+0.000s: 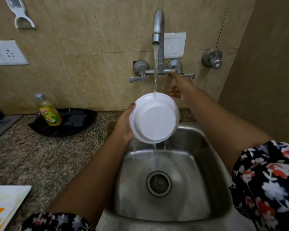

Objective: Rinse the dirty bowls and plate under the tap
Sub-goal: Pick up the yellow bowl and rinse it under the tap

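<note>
Glossy white bowl [154, 118], brushed steel sink [198, 164], speckled granite counter [40, 155].

left hand [123, 125] holding white bowl [154, 118] under running tap [158, 27]

Bowl [154, 118] interior faces away — right hand [180, 88] fingertips unclear.

A home kitchen: a steel sink [165, 189] set in a speckled granite counter [40, 147], a wall tap [158, 30] running above it, dish soap [48, 112] left of it, beige tiled wall [73, 55] behind.
</note>
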